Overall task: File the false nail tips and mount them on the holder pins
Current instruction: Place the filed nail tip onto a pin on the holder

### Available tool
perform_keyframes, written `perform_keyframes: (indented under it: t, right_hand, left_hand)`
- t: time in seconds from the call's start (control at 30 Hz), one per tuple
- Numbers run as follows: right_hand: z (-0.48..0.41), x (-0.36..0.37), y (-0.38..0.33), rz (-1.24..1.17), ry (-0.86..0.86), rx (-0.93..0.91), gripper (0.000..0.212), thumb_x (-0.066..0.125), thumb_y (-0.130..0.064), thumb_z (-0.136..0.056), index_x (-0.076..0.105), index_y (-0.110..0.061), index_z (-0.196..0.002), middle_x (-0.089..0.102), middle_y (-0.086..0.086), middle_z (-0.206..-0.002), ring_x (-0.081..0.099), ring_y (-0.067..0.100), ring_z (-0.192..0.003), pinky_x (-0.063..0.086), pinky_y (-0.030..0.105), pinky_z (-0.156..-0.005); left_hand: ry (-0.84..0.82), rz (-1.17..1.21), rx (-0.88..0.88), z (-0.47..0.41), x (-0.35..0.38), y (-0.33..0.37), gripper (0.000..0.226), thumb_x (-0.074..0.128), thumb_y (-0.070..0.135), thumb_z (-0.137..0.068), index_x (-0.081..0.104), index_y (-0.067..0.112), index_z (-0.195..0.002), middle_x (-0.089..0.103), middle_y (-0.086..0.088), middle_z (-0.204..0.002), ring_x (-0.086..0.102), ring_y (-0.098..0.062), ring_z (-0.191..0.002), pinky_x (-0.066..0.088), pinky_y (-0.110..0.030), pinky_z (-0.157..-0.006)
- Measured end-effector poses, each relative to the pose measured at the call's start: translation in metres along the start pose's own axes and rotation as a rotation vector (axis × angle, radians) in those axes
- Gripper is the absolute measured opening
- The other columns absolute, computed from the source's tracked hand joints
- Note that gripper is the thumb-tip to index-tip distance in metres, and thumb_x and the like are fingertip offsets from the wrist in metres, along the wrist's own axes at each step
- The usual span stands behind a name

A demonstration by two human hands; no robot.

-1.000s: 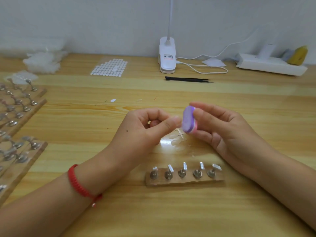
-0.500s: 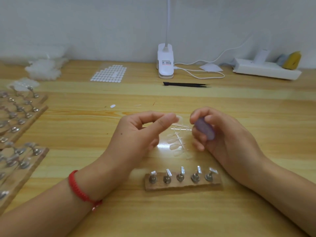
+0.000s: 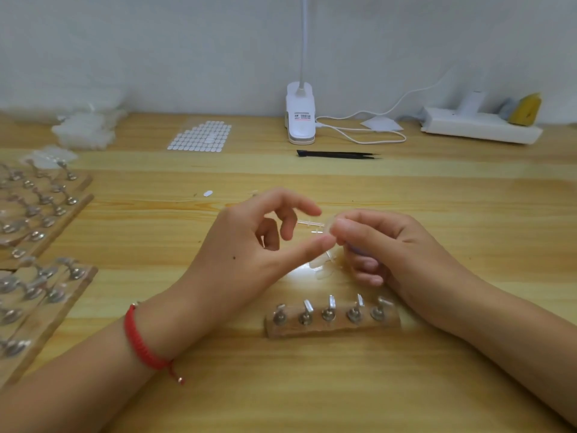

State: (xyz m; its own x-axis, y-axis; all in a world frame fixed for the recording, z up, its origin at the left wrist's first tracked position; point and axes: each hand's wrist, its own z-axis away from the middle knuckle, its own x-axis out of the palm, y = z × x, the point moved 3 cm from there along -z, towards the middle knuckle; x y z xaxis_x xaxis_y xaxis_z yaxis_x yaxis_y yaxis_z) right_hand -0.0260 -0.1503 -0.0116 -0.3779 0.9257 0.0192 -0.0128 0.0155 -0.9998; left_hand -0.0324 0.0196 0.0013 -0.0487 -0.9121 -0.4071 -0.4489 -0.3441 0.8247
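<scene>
On the wooden desk [image 3: 437, 198], the left hand [image 3: 246, 254] is loosely spread, its thumb reaching toward the right hand [image 3: 399, 248]. The five-pin holder [image 3: 334, 329] lies just in front of both. The right hand's thumb and forefinger pinch a clear nail tip [image 3: 328, 222] above the desk.

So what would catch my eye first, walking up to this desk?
The two hands meeting mid-table: the right hand pinches a clear nail tip by the left hand, whose wrist wears a red bracelet. Just nearer you lies a wooden holder strip with five metal pins; more pin racks crowd the left edge.
</scene>
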Motion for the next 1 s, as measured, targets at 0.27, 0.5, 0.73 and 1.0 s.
perform_keyframes:
  t: [0.27,0.5,0.73,1.0]
  right_hand:
    - [0.003,0.003,-0.003,0.017,-0.094,0.014,0.021,0.065,-0.043,-0.078,0.069,-0.025,-0.068,0.04,-0.011,-0.052,0.033,0.005,-0.047,0.032,0.014,-0.042]
    - [0.005,0.001,-0.004,0.09,-0.082,-0.011,0.017,0.073,-0.041,-0.076,0.074,-0.024,-0.078,0.039,-0.007,-0.053,0.032,0.008,-0.048,0.03,0.018,-0.044]
    - [-0.002,-0.009,0.0,-0.194,0.068,0.065,0.012,0.073,-0.031,-0.069,0.068,-0.02,-0.07,0.046,-0.007,-0.065,0.029,0.005,-0.046,0.026,0.015,-0.039]
    - [-0.007,-0.022,0.0,-0.388,0.158,0.092,0.006,0.068,-0.027,-0.077,0.068,-0.022,-0.072,0.049,-0.006,-0.071,0.027,0.004,-0.045,0.02,0.016,-0.04]
  left_hand:
    - [-0.035,-0.279,0.215,0.002,-0.012,0.015,0.029,0.069,0.049,-0.076,0.073,0.031,-0.098,0.056,0.012,-0.081,0.05,-0.017,-0.054,0.037,-0.022,-0.052]
    - [-0.028,-0.228,0.2,0.002,-0.01,0.018,0.022,0.07,0.043,-0.073,0.073,0.03,-0.091,0.057,0.009,-0.08,0.051,-0.019,-0.054,0.041,-0.026,-0.049]
    - [-0.316,-0.28,-0.066,-0.002,-0.02,0.029,0.041,0.07,0.063,-0.06,0.065,0.042,-0.094,0.064,0.017,-0.085,0.056,-0.005,-0.059,0.038,-0.011,-0.053]
    - [-0.609,-0.818,-0.151,0.034,-0.008,0.027,0.05,0.052,0.058,-0.053,0.02,0.054,-0.092,0.042,0.045,-0.095,0.052,0.004,-0.068,0.048,-0.028,-0.055]
